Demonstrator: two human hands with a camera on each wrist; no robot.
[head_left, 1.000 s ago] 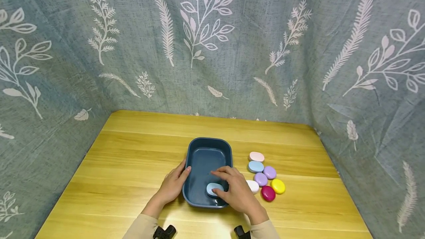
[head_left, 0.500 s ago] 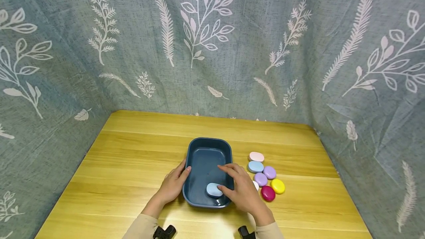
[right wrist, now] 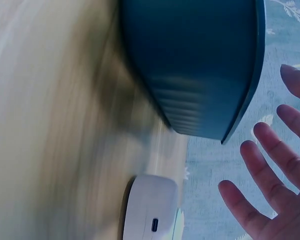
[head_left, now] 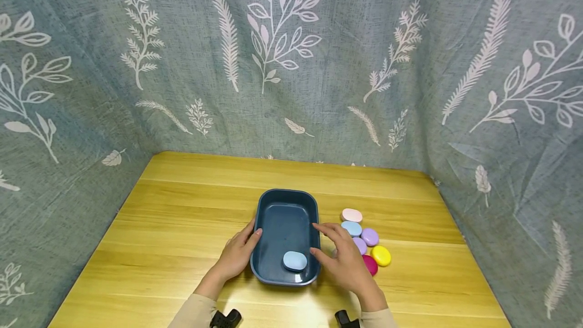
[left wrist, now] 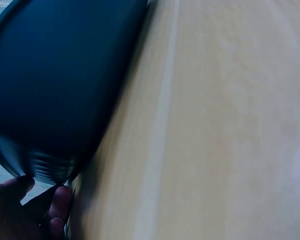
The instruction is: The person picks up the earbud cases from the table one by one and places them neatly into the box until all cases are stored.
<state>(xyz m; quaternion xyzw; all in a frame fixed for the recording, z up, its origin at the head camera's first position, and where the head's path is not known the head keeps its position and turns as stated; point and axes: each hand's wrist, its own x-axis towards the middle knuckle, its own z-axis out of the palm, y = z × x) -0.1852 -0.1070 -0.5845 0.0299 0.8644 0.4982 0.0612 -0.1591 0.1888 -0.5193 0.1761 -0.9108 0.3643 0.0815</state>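
Note:
A dark blue bin stands on the table in the head view. One light blue oval case lies inside it, near the front right corner. My left hand holds the bin's left wall, thumb at the rim and fingers along the outside. Over the right rim hovers my right hand, fingers spread and holding nothing, apart from the light blue case. In the right wrist view its fingers stand beside the bin wall. A white case with a small slot lies below; in the head view my right hand mostly hides it.
Right of the bin lie a pink oval case, another blue oval case, two lilac round cases, a yellow round one and a crimson one. Patterned curtains enclose the wooden table.
My right hand has let go of the light blue case in the bin and moved right, to above the right rim. The left hand and the bin stay put.

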